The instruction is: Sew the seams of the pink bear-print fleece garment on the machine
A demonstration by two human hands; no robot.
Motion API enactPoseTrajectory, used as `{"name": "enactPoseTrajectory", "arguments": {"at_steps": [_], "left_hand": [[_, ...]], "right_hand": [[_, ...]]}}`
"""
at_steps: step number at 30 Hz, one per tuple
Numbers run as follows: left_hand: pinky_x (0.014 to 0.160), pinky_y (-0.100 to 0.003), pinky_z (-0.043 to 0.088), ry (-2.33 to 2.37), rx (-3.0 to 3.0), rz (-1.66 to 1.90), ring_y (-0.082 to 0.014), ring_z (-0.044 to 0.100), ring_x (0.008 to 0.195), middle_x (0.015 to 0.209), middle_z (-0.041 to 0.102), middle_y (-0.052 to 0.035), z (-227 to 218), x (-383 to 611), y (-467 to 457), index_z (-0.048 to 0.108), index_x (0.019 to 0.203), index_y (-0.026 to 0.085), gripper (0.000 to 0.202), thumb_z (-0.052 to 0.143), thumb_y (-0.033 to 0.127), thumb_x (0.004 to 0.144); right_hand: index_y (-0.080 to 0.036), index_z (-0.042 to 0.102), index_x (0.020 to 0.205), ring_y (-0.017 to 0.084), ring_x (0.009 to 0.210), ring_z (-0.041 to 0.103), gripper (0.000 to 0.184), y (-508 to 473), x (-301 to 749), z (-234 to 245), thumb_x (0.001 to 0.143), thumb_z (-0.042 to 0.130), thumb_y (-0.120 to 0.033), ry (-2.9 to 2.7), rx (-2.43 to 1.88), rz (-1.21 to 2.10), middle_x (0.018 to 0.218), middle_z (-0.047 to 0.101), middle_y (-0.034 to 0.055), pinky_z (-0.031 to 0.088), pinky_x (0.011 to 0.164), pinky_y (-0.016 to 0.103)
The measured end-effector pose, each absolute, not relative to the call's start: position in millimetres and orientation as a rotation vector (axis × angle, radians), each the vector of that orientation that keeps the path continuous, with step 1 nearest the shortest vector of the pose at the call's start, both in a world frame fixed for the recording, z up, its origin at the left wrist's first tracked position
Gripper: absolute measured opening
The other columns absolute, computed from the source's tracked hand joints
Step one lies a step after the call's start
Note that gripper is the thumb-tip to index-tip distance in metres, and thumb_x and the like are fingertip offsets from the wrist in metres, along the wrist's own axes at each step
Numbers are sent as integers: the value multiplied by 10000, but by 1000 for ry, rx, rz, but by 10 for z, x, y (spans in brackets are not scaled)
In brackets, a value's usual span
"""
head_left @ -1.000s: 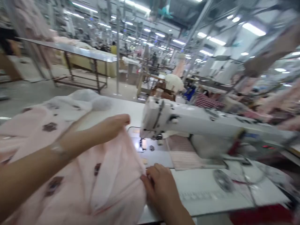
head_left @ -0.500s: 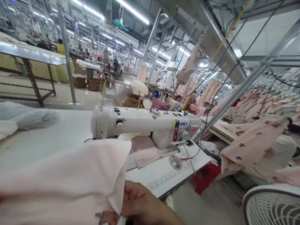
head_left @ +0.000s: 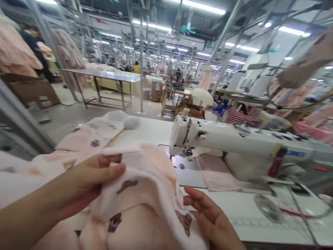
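Pink printed fabric (head_left: pixel 149 196) is between this person's hands: left hand (head_left: pixel 92 182) pinching a fold, right hand (head_left: pixel 213 218) at the edge, can't tell if it's gripping. White tabletop (head_left: pixel 153 133) stretches beyond the fingers, sewing machine (head_left: pixel 208 135) just past the right ones, its blue lettering (head_left: pixel 295 153) too blurry to read. Shiny floor (head_left: pixel 153 110) way past them.

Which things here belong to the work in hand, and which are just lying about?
Likely in the work:
pink cloth, left hand holding it, right hand at its edge
sewing machine nearby

Seemingly lying about:
round dish on the tabletop
red-and-white cloth, farther back
cardboard box, far left
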State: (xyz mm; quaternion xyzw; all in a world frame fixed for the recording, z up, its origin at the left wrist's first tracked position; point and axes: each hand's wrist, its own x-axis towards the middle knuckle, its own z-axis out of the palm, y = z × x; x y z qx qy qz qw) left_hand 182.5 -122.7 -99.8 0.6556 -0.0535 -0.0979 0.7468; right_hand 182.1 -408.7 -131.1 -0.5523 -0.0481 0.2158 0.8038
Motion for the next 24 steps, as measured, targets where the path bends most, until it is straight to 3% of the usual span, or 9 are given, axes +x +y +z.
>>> {"name": "enactPoseTrajectory", "arguments": {"at_steps": [2,4,10,12,15,17,19,21,24], "left_hand": [[707,-258,528,-108,1227,-363,-183,653,796,862,699,5,-925,1767,-1224,675,1020,266,323,746,362,720],[724,-239,519,-66,1290,-349,-167,650,807,875,697,9,-859,1744,-1230,671,999,221,282,733,267,728],[761,-240,514,30,1715,55,-177,620,906,902,654,8,-845,1758,-1180,557,995,167,345,705,277,703],[677,-186,503,63,1809,220,-139,619,825,880,621,34,-849,1752,-1193,497,1024,191,416,717,267,678],[495,-128,419,119,1852,322,-41,495,495,794,574,93,-813,1706,-1237,326,1271,314,691,714,297,699],[500,-134,412,100,1895,357,-40,467,481,823,589,88,-784,1675,-1246,233,1360,390,801,706,345,715],[574,-168,457,16,1974,370,-105,571,649,883,631,44,-777,1665,-1222,475,1263,351,578,687,392,727],[634,-201,488,-78,2057,380,-177,616,818,916,663,17,-789,1672,-1182,688,964,289,251,668,399,739],[626,-212,496,-209,2140,459,-178,639,802,887,688,36,-797,1678,-1141,718,854,298,112,658,332,766]], "right_hand": [[-314,568,1130,52,582,556,598,-4060,1845,-1387,595,820,-400,-120,-1256,490,828,599,-25,471,623,201],[-319,508,1185,63,553,524,668,-4054,1857,-1428,600,818,-400,-123,-1315,489,730,574,-41,461,570,201],[-387,431,1246,85,578,561,777,-4104,1880,-1334,578,827,-383,-124,-1335,414,692,530,-62,479,566,212],[-378,449,1236,102,608,587,811,-4106,1893,-1290,531,848,-404,-149,-1300,407,737,547,-45,485,559,219],[-340,505,1167,132,630,603,694,-4086,1908,-1250,562,816,-472,-220,-1269,352,776,567,-16,509,560,264],[-314,559,1022,135,622,602,466,-4067,1914,-1236,631,785,-427,-262,-1279,299,756,577,-17,521,577,288],[-270,562,813,124,620,601,242,-4060,1921,-1224,682,761,-315,-304,-1334,247,747,576,-30,522,585,278],[-227,522,671,114,630,598,211,-4080,1941,-1206,717,727,-243,-389,-1464,169,733,557,-37,513,569,244],[-257,599,754,116,680,601,80,-4177,2017,-1189,783,658,-211,-651,-1869,-125,759,575,-20,506,570,202]]}}
